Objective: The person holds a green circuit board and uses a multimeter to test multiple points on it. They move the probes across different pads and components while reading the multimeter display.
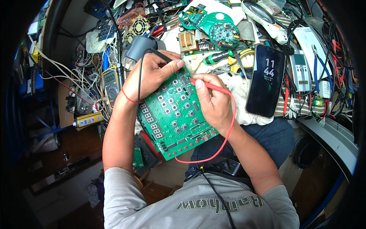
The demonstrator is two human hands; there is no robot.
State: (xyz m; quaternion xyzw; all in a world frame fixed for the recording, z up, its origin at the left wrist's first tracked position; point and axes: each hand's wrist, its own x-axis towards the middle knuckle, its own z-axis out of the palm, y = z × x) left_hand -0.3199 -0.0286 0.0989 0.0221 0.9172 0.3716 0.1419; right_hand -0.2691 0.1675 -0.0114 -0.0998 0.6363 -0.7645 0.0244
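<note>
Board (171,117) partly behind left hand (154,72)

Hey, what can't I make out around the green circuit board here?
Head view:
Green circuit board: underside hidden behind its upper face; one edge partly hidden by the left hand.
Red probe in the right hand: tip too small to tell its contact.
Black probe: tip too small to tell whether it touches.

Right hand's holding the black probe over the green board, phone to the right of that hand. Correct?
Wrong probe colour: the head view shows the right hand holding the red probe; the black probe is in the left hand. The green board and phone are as you say.
</note>
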